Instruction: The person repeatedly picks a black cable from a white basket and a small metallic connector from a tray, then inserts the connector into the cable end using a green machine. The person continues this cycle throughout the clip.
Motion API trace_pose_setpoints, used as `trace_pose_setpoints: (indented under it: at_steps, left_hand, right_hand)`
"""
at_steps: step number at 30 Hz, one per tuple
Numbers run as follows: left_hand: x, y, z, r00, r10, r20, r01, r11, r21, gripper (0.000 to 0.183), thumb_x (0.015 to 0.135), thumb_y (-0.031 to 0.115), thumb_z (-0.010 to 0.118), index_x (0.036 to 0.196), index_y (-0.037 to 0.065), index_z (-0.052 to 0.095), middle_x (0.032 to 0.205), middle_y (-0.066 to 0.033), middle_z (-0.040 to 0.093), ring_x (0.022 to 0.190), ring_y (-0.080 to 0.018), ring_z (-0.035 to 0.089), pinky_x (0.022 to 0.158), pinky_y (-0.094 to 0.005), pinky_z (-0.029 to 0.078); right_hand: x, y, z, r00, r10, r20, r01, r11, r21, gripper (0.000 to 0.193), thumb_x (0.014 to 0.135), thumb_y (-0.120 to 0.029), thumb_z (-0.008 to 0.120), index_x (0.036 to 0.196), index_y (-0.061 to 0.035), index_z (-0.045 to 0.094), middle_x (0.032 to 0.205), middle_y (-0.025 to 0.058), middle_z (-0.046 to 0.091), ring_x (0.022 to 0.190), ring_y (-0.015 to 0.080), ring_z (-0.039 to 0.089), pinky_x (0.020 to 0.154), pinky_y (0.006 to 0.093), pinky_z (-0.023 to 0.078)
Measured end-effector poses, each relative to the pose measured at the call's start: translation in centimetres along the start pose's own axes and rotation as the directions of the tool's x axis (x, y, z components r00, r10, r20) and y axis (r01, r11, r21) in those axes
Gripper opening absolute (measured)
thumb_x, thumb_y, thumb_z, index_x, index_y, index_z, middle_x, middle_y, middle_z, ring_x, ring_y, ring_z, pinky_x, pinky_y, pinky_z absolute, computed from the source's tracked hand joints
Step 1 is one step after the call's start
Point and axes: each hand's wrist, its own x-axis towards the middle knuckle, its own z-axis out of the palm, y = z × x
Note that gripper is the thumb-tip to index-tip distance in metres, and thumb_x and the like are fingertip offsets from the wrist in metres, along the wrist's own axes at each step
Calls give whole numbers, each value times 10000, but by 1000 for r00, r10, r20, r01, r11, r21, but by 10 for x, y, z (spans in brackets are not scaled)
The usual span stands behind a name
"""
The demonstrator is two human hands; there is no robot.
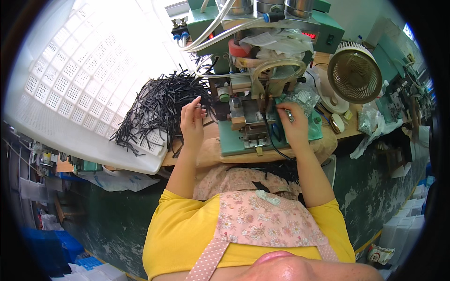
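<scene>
1. Though I can't tell its grip, the left hand (191, 121) curls beside thin black strips (161, 105); tangling could snag them.
2. Right hand (297, 127) cups small silvery metal pieces (290, 116); slackening might spill them.

Scuffed dark green floor (351, 187) under a wooden workbench (348, 135), pale wall (354, 19) behind, white glare (140, 28) at upper left.
</scene>
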Motion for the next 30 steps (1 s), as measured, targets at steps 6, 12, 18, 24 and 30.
trace_pose_setpoints:
  at_steps: [6,12,18,24,30]
  left_hand:
    - [-5,49,17,966,259,-12,-260,965,-43,211,960,-27,492,1118,-33,632,1091,-131,552,908,-178,646,746,-254,558]
    - [-19,90,61,759,628,170,-636,771,-8,363,627,7,730,986,59,704,970,-76,645,877,-247,667,732,-310,564]
    - [-25,86,86,735,622,270,-640,768,-26,305,707,60,659,1010,48,687,1001,-90,671,968,-247,679,721,-304,571]
    - [-24,71,91,676,701,229,-709,703,-56,286,736,102,632,1016,62,677,1009,-80,674,965,-244,682,713,-286,567]
    - [-28,70,93,681,698,222,-708,705,-44,270,743,90,651,1010,59,674,1020,-79,671,976,-246,678,705,-281,568]
  right_hand:
    - [3,-22,20,988,138,69,-143,987,68,170,848,-63,677,954,-24,550,935,69,623,921,168,594,832,283,453]
    - [5,-28,22,979,197,52,-204,948,243,190,834,-89,701,946,-47,554,915,60,610,876,174,597,799,292,467]
    - [3,6,-10,993,-7,-121,-9,992,-128,177,823,-56,695,955,-44,577,940,69,626,910,212,607,825,311,464]
    - [-15,101,-43,971,218,-94,-236,935,-265,200,787,-51,672,976,-96,626,968,73,637,933,293,581,852,402,421]
    - [-35,113,-20,1000,-20,22,29,851,-525,179,812,-46,651,967,-133,637,963,45,626,944,266,574,877,420,351]
